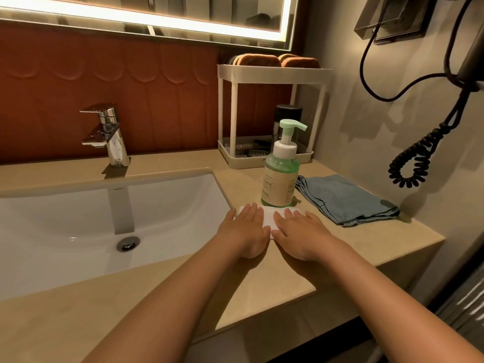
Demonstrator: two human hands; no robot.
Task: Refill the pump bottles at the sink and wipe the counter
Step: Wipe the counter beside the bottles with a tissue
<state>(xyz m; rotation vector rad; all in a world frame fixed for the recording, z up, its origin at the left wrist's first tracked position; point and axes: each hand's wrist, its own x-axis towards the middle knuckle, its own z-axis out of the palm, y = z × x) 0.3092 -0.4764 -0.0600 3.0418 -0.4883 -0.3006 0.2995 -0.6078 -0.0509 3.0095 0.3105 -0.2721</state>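
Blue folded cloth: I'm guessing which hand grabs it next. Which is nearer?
Right. The right hand lies flat on the white cloth, just left of the blue folded cloth. The left hand lies beside it, farther off toward the sink.

1 beige counter holds 1 sink at left, with 1 drain and 1 faucet. At near centre are 2 hands, the left hand and the right hand, on 1 white cloth. Just beyond it stands 1 pump bottle, and to its right lies 1 folded blue cloth. At far right is 1 white rack with 2 tiers: at least 2 brown pads on top, 1 dark container below, plus brushes too indistinct to count. There is 1 lit mirror on the far wall and 1 coiled cord on the right wall.
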